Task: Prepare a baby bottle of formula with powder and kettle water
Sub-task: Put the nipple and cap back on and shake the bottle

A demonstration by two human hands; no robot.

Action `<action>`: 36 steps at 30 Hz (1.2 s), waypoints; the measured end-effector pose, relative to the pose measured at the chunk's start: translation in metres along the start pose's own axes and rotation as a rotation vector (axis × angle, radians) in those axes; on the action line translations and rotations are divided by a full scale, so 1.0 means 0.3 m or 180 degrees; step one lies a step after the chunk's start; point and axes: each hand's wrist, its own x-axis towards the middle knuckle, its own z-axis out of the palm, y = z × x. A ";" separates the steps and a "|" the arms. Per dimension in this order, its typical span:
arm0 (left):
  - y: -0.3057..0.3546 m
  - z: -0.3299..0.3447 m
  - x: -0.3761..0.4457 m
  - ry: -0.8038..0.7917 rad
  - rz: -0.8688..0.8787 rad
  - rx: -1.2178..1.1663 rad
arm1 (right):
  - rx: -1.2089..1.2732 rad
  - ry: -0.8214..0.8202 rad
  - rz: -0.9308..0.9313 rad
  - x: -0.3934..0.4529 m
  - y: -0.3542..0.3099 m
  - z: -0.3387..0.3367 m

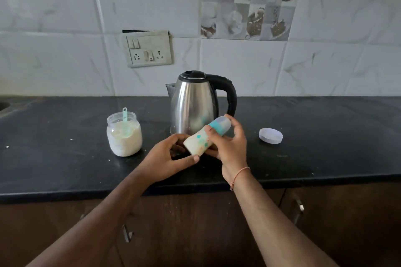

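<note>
I hold a baby bottle tilted above the black counter, its teal collar and clear cap pointing up to the right. The bottle looks filled with milky liquid. My left hand grips its base from below. My right hand wraps around the collar and cap end. Just behind the bottle stands a steel kettle with a black lid and handle. An open jar of white powder with a teal scoop stuck in it sits to the left.
A round white lid lies on the counter to the right of the kettle. A switch and socket plate is on the tiled wall behind. Brown cabinet doors with metal handles run below the counter edge.
</note>
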 end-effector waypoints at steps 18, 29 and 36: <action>0.011 -0.005 -0.002 -0.0417 -0.0136 -0.0149 | -0.0088 -0.1016 0.0235 0.004 0.007 -0.021; 0.008 0.008 0.001 -0.0165 -0.0098 -0.0148 | 0.0763 -0.0005 0.0081 0.008 -0.018 -0.028; 0.013 0.009 -0.005 -0.0055 0.0102 -0.0050 | 0.0289 -0.0138 0.0098 0.001 -0.034 -0.034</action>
